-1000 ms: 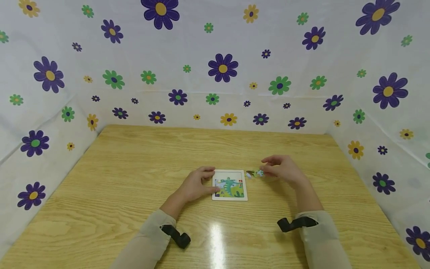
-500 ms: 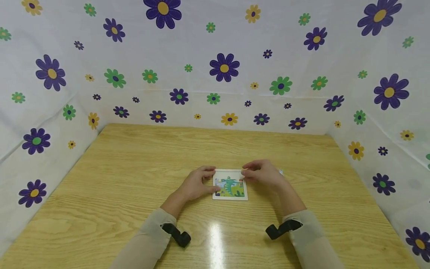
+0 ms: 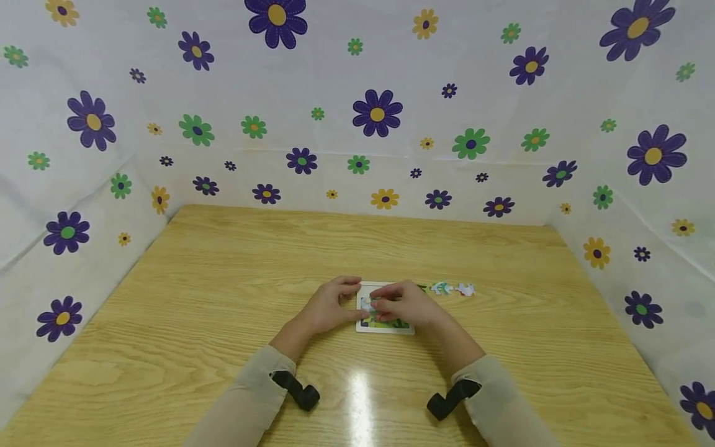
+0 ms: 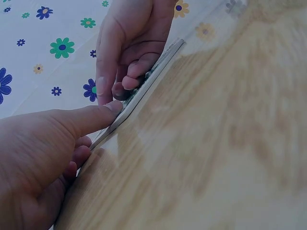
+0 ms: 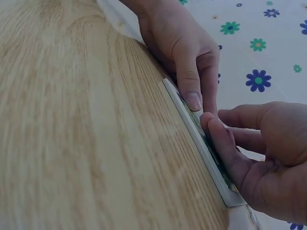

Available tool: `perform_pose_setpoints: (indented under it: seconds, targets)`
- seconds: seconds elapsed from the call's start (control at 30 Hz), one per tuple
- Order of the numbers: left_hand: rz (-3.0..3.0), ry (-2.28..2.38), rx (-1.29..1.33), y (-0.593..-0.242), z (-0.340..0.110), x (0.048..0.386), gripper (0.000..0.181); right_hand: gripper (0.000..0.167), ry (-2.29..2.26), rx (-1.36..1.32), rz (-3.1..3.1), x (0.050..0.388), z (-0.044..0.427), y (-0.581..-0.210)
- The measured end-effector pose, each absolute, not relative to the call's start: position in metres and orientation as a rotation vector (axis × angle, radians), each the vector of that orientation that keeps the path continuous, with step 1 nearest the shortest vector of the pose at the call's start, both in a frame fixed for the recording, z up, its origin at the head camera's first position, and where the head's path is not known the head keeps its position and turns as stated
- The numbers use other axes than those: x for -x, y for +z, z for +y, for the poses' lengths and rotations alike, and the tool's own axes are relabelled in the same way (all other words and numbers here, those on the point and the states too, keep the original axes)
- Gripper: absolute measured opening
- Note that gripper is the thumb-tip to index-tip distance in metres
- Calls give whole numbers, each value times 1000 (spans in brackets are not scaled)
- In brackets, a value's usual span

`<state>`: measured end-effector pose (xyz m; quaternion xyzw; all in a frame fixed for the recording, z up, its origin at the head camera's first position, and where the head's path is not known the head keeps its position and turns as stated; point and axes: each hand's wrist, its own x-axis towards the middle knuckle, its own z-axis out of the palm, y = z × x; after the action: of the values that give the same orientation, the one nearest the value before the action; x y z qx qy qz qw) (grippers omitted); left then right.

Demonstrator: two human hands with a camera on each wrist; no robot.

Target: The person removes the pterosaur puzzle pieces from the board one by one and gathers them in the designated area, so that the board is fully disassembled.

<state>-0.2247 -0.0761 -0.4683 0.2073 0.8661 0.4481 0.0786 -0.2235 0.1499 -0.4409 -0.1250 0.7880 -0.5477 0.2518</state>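
Note:
A small white-rimmed picture puzzle tray (image 3: pixel 386 331) lies flat on the table in the head view. My left hand (image 3: pixel 323 306) holds it at the left side, thumb on the lower left part and fingers at the top left corner. Over the tray's upper middle, my right hand (image 3: pixel 414 305) pinches a pale puzzle piece (image 3: pixel 368 302), mostly hidden by the fingertips. In the left wrist view my left thumb presses on the tray edge (image 4: pixel 156 76). The right wrist view has my right fingertips low over the picture, close to my left thumb.
Several loose pieces lie right of the tray on the wooden table (image 3: pixel 251 248), among them a green and white one (image 3: pixel 441 288) and a white and red one (image 3: pixel 465 290). Flowered cloth (image 3: pixel 313 74) stands behind and at both sides.
My right hand has moved left from the loose pieces, past the tray's right rim, to above the picture, bringing a piece. My left hand has stayed on the tray.

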Motion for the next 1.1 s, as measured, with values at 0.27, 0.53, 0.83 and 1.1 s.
perform_pose_setpoints:
  seconds: [0.27, 0.53, 0.83, 1.1]
  targets:
    - [2595, 1344, -611, -468, -76, 226, 70, 29, -1419, 324, 2261, 222, 142, -439]
    - [2594, 1330, -649, -470, -76, 226, 70, 23, -1410, 388, 2307, 220, 141, -442]
    - [2586, 1344, -637, -469, -74, 228, 70, 11, -1520, 375, 2286, 222, 138, -444]
    - [2586, 1321, -627, -467, -73, 227, 69, 13, -1601, 306, 2287, 220, 133, -447]
